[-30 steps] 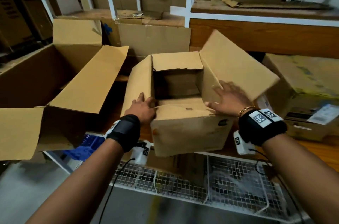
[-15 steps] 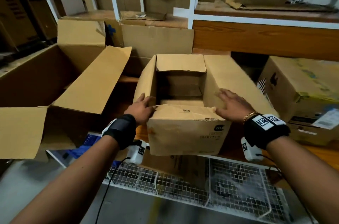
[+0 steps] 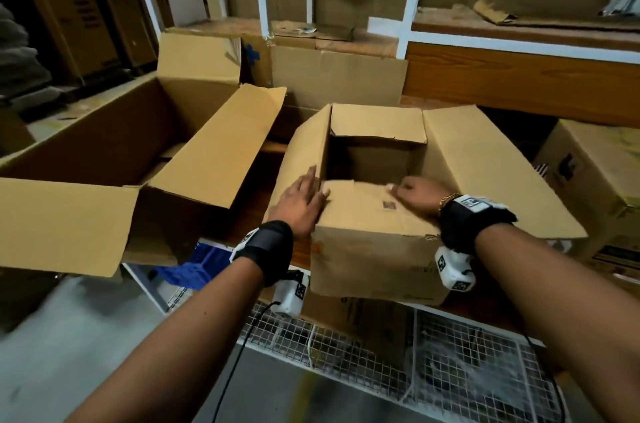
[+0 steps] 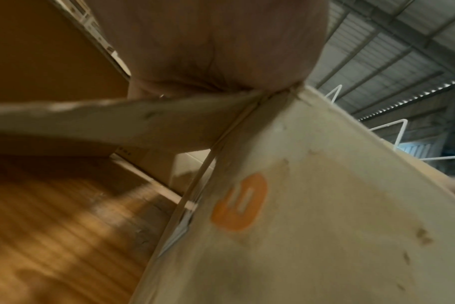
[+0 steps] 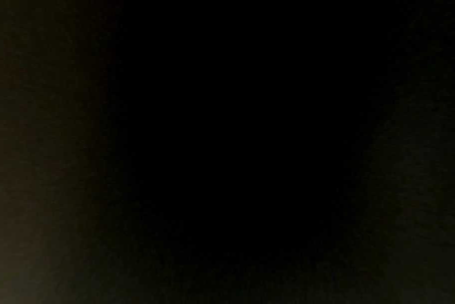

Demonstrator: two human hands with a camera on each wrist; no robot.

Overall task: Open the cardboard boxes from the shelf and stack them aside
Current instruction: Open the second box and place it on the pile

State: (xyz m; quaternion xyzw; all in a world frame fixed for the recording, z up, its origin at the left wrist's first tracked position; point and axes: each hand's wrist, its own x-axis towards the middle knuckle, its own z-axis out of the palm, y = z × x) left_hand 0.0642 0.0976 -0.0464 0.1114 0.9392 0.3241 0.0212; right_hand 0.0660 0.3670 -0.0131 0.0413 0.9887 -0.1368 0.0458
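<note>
On the box (image 3: 374, 249) in front of me, the small printed label (image 3: 389, 205) on the near flap is too blurred to read. Dark print low on its front face (image 3: 420, 268) is partly hidden and unreadable. My left wrist view shows an orange mark (image 4: 240, 202) on that face, like a rounded "0" or "D". My wristband tags (image 3: 469, 203) carry only square black-and-white codes.

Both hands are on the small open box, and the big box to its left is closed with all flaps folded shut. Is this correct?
Not quite. Both the left hand and the right hand are on the small open box, but the head view shows the big box open, its flaps spread outward.
</note>
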